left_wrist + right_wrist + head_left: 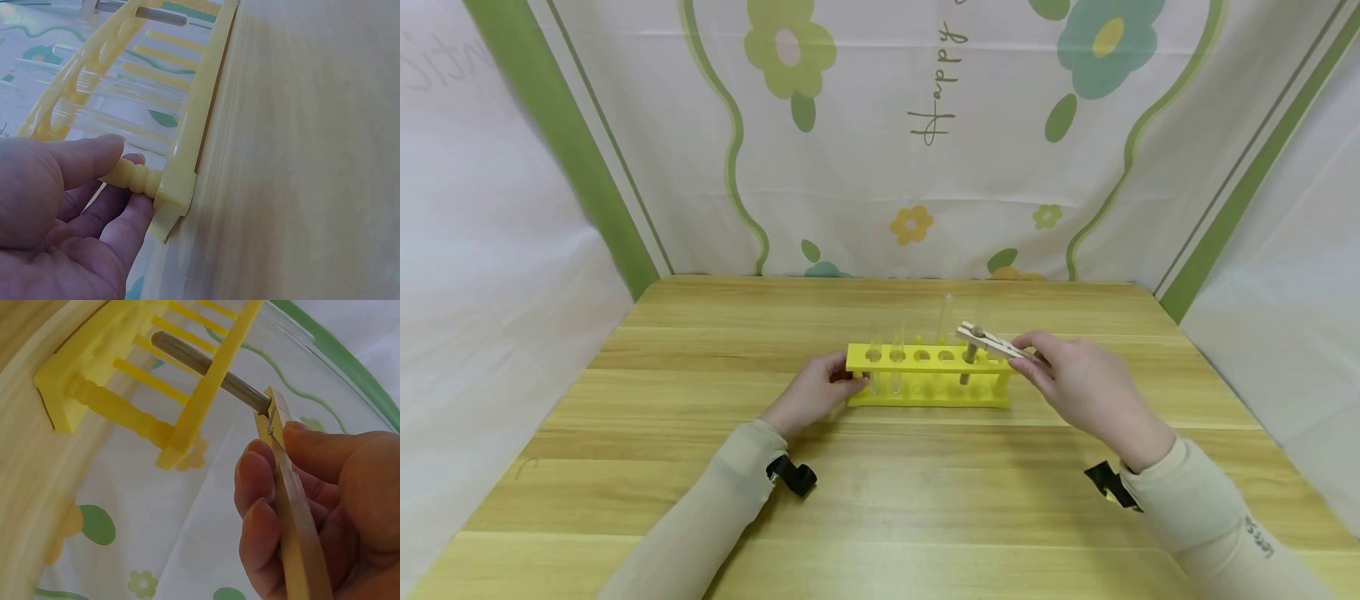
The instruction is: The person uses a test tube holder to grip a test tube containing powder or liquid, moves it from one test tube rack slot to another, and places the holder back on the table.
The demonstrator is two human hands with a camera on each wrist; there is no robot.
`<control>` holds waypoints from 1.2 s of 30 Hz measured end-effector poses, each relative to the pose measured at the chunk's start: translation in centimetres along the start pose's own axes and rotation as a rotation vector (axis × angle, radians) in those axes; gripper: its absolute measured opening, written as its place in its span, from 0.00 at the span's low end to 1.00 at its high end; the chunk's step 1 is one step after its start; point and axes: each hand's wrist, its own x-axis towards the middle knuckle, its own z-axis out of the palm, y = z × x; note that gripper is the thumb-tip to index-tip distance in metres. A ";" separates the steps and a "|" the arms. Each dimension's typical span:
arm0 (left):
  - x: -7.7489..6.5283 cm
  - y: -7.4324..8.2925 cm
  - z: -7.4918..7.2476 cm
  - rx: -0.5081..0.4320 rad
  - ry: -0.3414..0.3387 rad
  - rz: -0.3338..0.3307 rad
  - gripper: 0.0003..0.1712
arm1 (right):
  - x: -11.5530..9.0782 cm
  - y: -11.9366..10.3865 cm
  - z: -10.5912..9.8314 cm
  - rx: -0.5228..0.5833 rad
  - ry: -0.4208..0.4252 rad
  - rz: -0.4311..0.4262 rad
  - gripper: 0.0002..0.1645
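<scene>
Presently, the left hand [811,393] pinches the end post [149,182] of the yellow test-tube rack [925,403], while the right hand [1086,379] grips the wooden test-tube clamp [995,342] holding a dark-filled test tube [187,355] through the top plate [910,368], where over-squeezing could open the clamp and drop the tube.

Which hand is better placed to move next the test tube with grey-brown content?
Probably the right hand: it holds the wooden test tube clamp, whose jaws are around that test tube. The left hand grips a post at the left end of the yellow test tube rack, farther off.
</scene>
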 end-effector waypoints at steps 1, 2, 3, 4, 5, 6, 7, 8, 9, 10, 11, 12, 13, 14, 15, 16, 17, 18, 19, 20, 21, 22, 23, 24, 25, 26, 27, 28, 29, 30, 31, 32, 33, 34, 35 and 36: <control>0.0 0.0 0.0 -0.003 -0.001 -0.001 0.13 | -0.1 0.0 0.1 0.002 0.005 -0.002 0.10; 0.0 0.0 0.0 -0.006 -0.003 -0.002 0.13 | -0.1 0.1 0.2 0.005 0.010 -0.006 0.10; 0.0 0.0 0.0 -0.009 -0.004 -0.003 0.13 | -0.2 0.1 0.3 0.008 0.014 -0.010 0.10; 0.0 0.0 0.0 -0.011 -0.005 -0.003 0.13 | -0.2 0.1 0.4 0.007 0.021 -0.016 0.10; 0.0 0.0 0.0 -0.011 -0.005 -0.004 0.12 | -0.3 0.1 0.5 0.008 0.025 -0.019 0.10; 0.0 0.0 0.0 -0.011 -0.006 -0.004 0.12 | -0.3 0.1 0.6 0.007 0.028 -0.022 0.10; 0.0 0.0 0.0 -0.011 -0.005 -0.004 0.12 | -0.4 0.1 0.7 0.006 0.028 -0.023 0.10; 0.0 0.0 0.0 -0.009 -0.004 -0.003 0.12 | -0.4 0.1 0.7 0.006 0.028 -0.022 0.10; 0.0 -0.1 0.0 -0.007 -0.002 -0.002 0.12 | -0.4 0.0 0.8 0.005 0.023 -0.018 0.11; 0.0 -0.1 0.0 -0.007 -0.002 -0.001 0.12 | -0.5 0.0 0.9 0.006 0.016 -0.012 0.11; 0.0 -0.1 0.0 -0.007 -0.003 -0.001 0.12 | -0.5 0.0 1.0 0.007 0.006 -0.004 0.11; 0.0 -0.1 0.0 -0.008 -0.003 0.000 0.12 | -0.5 0.0 1.0 0.008 -0.002 0.003 0.11; 0.0 -0.1 0.0 -0.008 -0.003 0.001 0.12 | -0.5 -0.1 1.1 0.010 -0.009 0.010 0.11; 0.0 -0.1 0.0 -0.008 -0.004 0.003 0.12 | -0.5 -0.1 1.1 0.013 -0.019 0.019 0.11; 0.0 -0.1 0.0 -0.008 -0.004 0.004 0.12 | -0.5 -0.1 1.1 0.015 -0.025 0.024 0.11; 0.0 -0.1 0.0 -0.007 -0.005 0.005 0.12 | -0.5 -0.1 1.2 0.014 -0.028 0.026 0.10; 0.0 -0.1 0.0 -0.006 -0.006 0.007 0.12 | -0.5 -0.1 1.2 0.012 -0.030 0.028 0.10; 0.0 -0.1 0.0 -0.005 -0.006 0.009 0.12 | -0.6 -0.1 1.3 0.010 -0.030 0.028 0.10; 0.0 -0.1 0.0 -0.004 -0.007 0.011 0.12 | -0.6 -0.1 1.3 0.010 -0.031 0.029 0.10; 0.0 0.0 0.0 -0.004 -0.008 0.012 0.13 | -0.6 -0.1 1.4 0.010 -0.032 0.032 0.10; 0.0 0.0 0.0 -0.002 -0.008 0.015 0.13 | -0.6 0.0 1.5 0.008 -0.028 0.029 0.10; 0.0 0.0 -0.1 0.000 -0.008 0.016 0.13 | -0.6 0.0 1.5 0.009 -0.027 0.029 0.10; 0.0 0.0 -0.1 -0.001 -0.008 0.016 0.13 | -0.6 0.0 1.6 0.008 -0.025 0.028 0.10; 0.0 0.0 -0.1 -0.001 -0.007 0.017 0.13 | -0.6 0.0 1.6 0.007 -0.023 0.027 0.10; 0.0 0.0 -0.1 -0.001 -0.007 0.018 0.13 | -0.6 0.0 1.6 0.008 -0.021 0.026 0.10; 0.0 0.0 -0.1 0.001 -0.006 0.018 0.13 | -0.6 0.0 1.6 0.006 -0.018 0.024 0.10; 0.0 0.0 -0.1 0.002 -0.005 0.018 0.13 | -0.6 0.0 1.6 0.005 -0.016 0.021 0.10; 0.0 0.0 -0.1 0.002 -0.004 0.015 0.13 | -0.6 0.0 1.6 0.004 -0.015 0.020 0.10; 0.0 0.0 -0.1 0.003 -0.005 0.014 0.13 | -0.6 0.0 1.7 0.003 -0.015 0.019 0.10; 0.0 0.0 -0.1 0.005 -0.004 0.013 0.13 | -0.6 0.0 1.7 0.003 -0.016 0.018 0.10; 0.0 0.0 -0.1 0.009 -0.004 0.013 0.13 | -0.6 0.0 1.7 0.003 -0.020 0.020 0.10; 0.0 0.0 -0.1 0.013 -0.003 0.014 0.13 | -0.6 0.0 1.7 0.002 -0.023 0.021 0.11; 0.0 0.0 -0.1 0.016 -0.002 0.013 0.13 | -0.6 0.0 1.7 0.002 -0.028 0.024 0.11; 0.0 0.0 -0.1 0.020 -0.001 0.012 0.13 | -0.6 0.0 1.8 0.003 -0.033 0.028 0.11; 0.0 0.0 -0.1 0.024 0.001 0.012 0.12 | -0.6 0.0 1.8 0.003 -0.038 0.031 0.11; 0.0 0.0 -0.1 0.026 0.003 0.012 0.12 | -0.6 0.0 1.8 0.005 -0.041 0.034 0.11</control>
